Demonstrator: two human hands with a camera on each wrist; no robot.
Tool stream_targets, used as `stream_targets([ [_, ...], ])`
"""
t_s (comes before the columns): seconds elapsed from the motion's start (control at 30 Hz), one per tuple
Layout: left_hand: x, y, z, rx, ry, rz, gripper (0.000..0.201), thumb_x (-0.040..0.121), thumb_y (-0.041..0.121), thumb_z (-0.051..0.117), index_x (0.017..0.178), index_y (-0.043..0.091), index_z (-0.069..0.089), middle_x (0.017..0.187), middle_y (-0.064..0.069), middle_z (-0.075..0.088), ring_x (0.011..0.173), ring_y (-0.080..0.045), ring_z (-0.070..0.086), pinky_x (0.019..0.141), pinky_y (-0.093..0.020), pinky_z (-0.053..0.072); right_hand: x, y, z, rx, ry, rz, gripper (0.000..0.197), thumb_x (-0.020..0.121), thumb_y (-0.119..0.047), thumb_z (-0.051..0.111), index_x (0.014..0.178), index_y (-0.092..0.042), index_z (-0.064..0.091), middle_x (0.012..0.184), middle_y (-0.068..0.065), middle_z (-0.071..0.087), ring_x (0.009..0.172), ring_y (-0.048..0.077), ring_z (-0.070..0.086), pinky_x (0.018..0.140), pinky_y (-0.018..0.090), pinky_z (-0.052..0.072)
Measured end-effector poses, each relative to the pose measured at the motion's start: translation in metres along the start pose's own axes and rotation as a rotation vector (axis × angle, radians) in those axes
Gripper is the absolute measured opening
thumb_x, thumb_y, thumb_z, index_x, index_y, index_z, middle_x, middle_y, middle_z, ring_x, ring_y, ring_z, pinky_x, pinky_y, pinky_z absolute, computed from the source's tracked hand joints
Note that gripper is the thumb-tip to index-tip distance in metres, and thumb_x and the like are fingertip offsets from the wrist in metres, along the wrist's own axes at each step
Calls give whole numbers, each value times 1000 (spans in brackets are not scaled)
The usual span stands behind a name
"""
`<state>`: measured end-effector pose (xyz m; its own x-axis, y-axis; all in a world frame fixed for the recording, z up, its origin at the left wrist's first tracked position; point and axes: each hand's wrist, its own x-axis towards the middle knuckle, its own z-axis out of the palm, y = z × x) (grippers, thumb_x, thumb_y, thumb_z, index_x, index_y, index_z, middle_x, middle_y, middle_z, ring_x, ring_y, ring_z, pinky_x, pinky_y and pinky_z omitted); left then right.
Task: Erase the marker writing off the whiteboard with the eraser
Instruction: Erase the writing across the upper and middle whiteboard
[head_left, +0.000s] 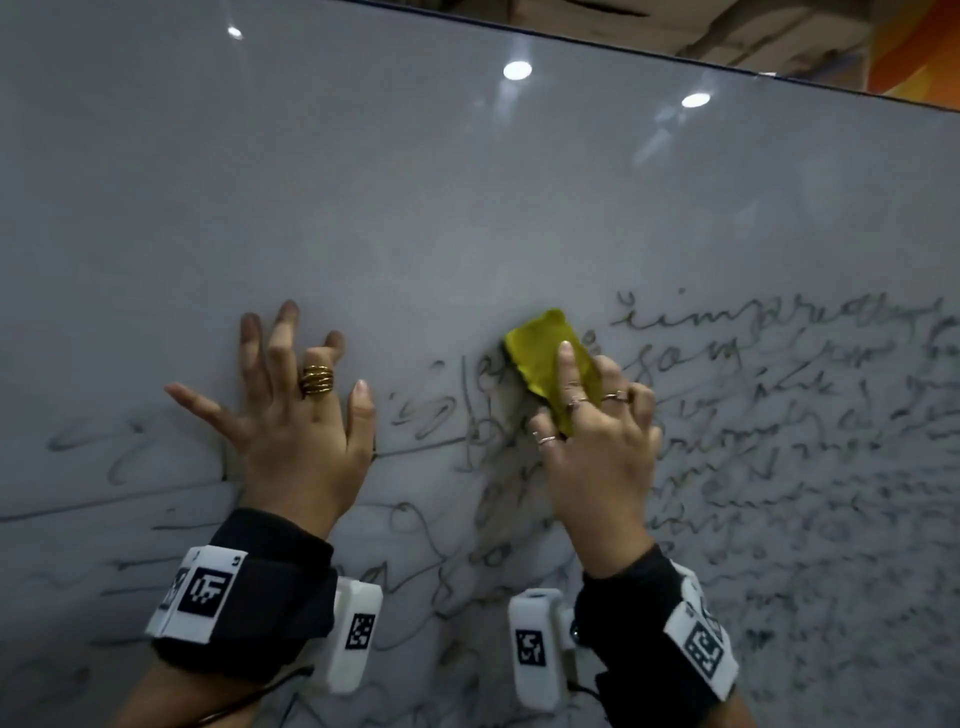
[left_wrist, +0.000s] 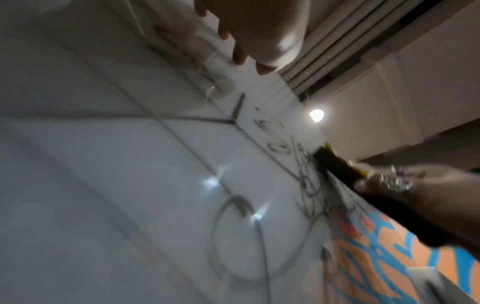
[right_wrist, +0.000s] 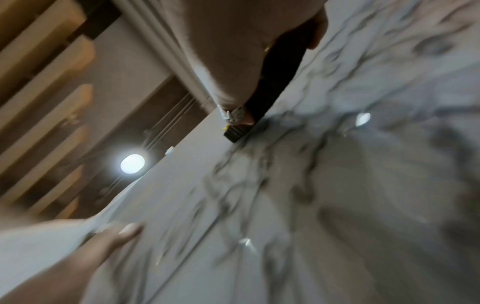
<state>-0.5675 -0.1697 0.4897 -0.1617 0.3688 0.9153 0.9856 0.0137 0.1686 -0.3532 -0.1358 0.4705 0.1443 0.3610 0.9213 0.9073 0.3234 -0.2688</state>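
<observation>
A large whiteboard (head_left: 467, 197) fills the head view, its lower half covered in dark marker writing (head_left: 779, 467). My right hand (head_left: 587, 415) grips a yellow-backed eraser (head_left: 545, 353) and presses it flat on the board at the left end of the top written lines. Its forefinger lies along the eraser's back. The eraser's dark pad (left_wrist: 335, 164) meets the board in the left wrist view, and shows again as a dark edge (right_wrist: 275, 82) in the blurred right wrist view. My left hand (head_left: 291, 395) is spread flat on the board, left of the eraser, holding nothing.
The board's upper half is bare, with ceiling lights (head_left: 517, 69) reflected in it. Its top edge (head_left: 675, 49) runs along the top right, with an orange wall (head_left: 914, 47) beyond. Smudged writing runs on below both wrists.
</observation>
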Motion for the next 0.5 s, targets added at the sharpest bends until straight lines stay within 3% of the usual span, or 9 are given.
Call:
stream_targets([
  [0.1, 2, 8, -5, -5, 9, -57, 47, 89, 40, 30, 119, 15, 56, 151, -8, 26, 145, -31, 13, 96, -76, -10, 14, 34, -6, 55, -11, 258, 59, 84, -43, 51, 140, -26, 46, 138, 9, 46, 111, 30, 32, 80, 52, 43],
  [0.13, 3, 13, -7, -18, 17, -44, 46, 89, 39, 30, 120, 17, 57, 152, -7, 27, 144, -32, 13, 96, -75, -11, 18, 34, -4, 55, -5, 278, 58, 86, -41, 54, 141, -26, 44, 140, 9, 44, 112, 31, 32, 81, 52, 42],
  [0.27, 9, 46, -6, -15, 12, 209, 46, 91, 37, 32, 130, 28, 55, 153, -3, 31, 143, -25, 21, 101, -67, -13, 23, 2, 6, 57, 77, 30, 59, 77, -44, 52, 132, -23, 56, 126, 8, 56, 101, 27, 34, 68, 47, 48],
  [0.37, 20, 69, -2, -29, -26, 219, 49, 91, 39, 30, 132, 29, 54, 152, -2, 33, 141, -22, 26, 105, -62, -14, 29, 21, 3, 23, 63, -12, 60, 76, -46, 48, 132, -25, 55, 126, 8, 56, 103, 29, 37, 69, 47, 48],
  [0.5, 29, 86, 5, 43, -54, 267, 51, 89, 38, 28, 131, 29, 55, 154, -2, 30, 143, -24, 22, 105, -59, -17, 52, 89, -9, 86, 72, 290, 59, 86, -39, 50, 142, -21, 44, 137, 13, 46, 113, 41, 38, 85, 47, 42],
])
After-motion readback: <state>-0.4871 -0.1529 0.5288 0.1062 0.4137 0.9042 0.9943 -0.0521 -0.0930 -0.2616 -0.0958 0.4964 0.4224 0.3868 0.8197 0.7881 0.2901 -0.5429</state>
